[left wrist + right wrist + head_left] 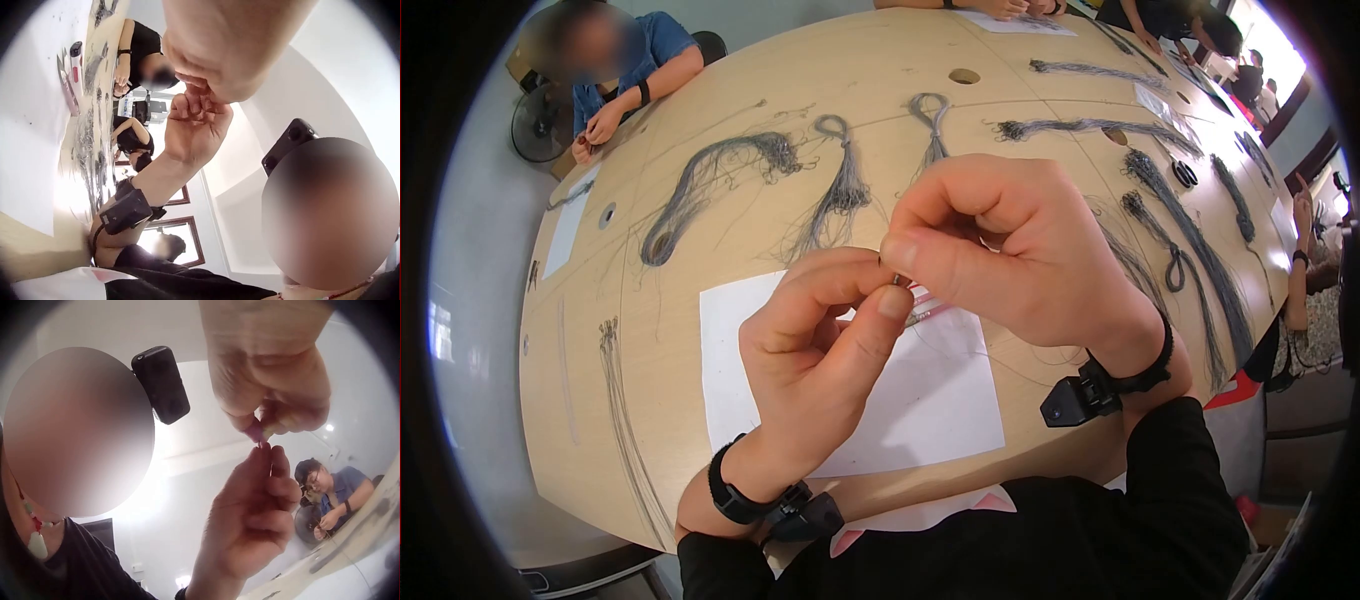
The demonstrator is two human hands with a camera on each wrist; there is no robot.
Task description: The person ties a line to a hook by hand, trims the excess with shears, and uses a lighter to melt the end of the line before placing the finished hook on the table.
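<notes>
Both hands meet above a white paper sheet. The left hand pinches a tiny dark piece between thumb and forefinger. From the upper right, the right hand brings thumb and forefinger together at the top of that piece. A fine thread-like line trails below the right hand. In the right wrist view a thin sliver shows between the fingertips of the right hand and the left hand. What exactly the piece is cannot be told.
Bundles of grey wire-like strands lie across the round table, with black-handled scissors at the right. A lighter-like tool and pointed tweezers rest on the paper. Several people sit around the table.
</notes>
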